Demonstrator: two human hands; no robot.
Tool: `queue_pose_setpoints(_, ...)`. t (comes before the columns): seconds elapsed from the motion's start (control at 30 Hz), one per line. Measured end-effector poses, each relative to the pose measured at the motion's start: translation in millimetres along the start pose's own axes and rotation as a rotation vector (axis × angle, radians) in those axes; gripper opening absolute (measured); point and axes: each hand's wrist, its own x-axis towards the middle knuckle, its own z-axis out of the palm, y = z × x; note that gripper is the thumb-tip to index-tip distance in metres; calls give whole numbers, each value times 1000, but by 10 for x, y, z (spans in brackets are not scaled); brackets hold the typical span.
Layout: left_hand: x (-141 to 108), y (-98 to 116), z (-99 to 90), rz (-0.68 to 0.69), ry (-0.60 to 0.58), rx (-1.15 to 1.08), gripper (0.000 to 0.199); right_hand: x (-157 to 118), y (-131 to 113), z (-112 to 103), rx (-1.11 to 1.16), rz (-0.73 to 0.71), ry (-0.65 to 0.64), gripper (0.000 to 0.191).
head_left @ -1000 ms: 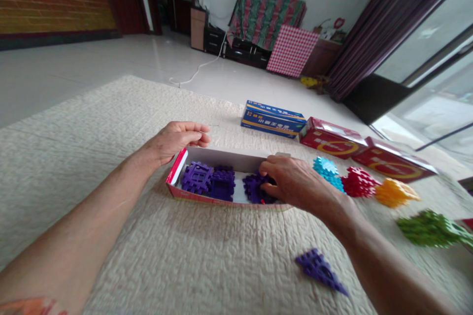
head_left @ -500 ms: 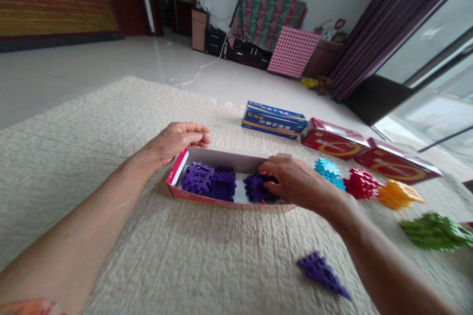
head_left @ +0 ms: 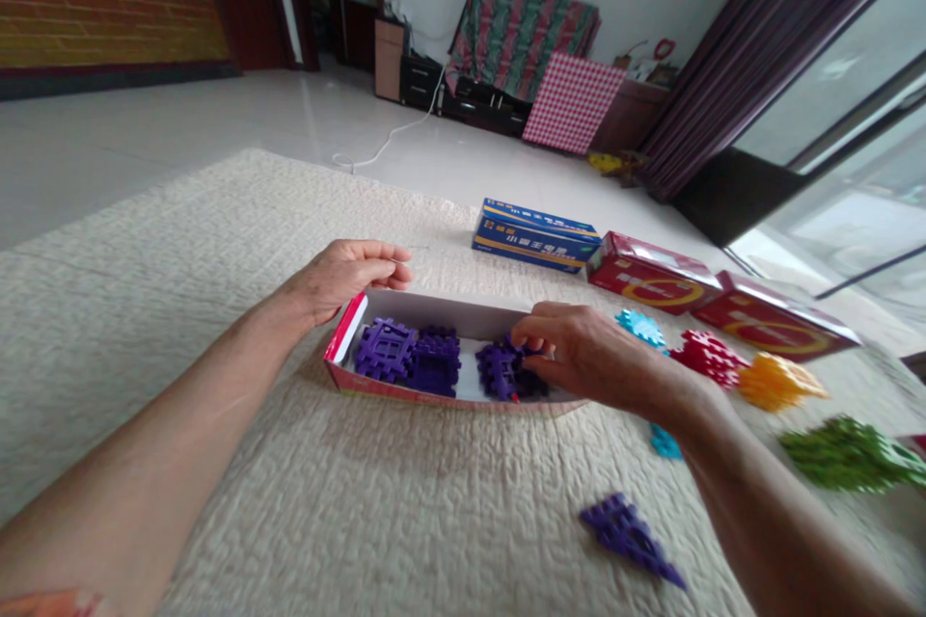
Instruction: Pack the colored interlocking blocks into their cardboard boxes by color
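Half open, my right hand (head_left: 571, 339) curves its grip down among the purple pieces (head_left: 387, 352) at the right end of the open box (head_left: 441, 310), centre frame; I cannot tell whether it pinches one. My left hand (head_left: 348, 278), loosely curled at the box's far left corner, shows nothing held. Beneath lies a quilted cream cover (head_left: 405, 521); tiled floor (head_left: 180, 130) spans the upper left, a purple curtain (head_left: 723, 48) the upper right. The pieces have notched edges, one with a window-like grid.
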Motion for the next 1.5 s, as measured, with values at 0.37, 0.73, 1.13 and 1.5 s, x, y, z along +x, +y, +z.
queue_pose_setpoints(0.37, -6, 4, 5, -5, 0, 8, 23, 44, -26, -27, -144, 62, -106, 30)
queue_pose_setpoints(0.73, -10, 18, 10, -4, -6, 7, 19, 296, -350, -98, -344, 296, -166, 31)
queue_pose_setpoints(1.13, 12, -18, -7, 21, -20, 15, 18, 351, -463, -44, -363, 380, -160, 30)
queue_pose_setpoints(1.5, -1, 3, 8, -3, -10, 25, 17, 201, -238, -67, -193, 376, -26, 23)
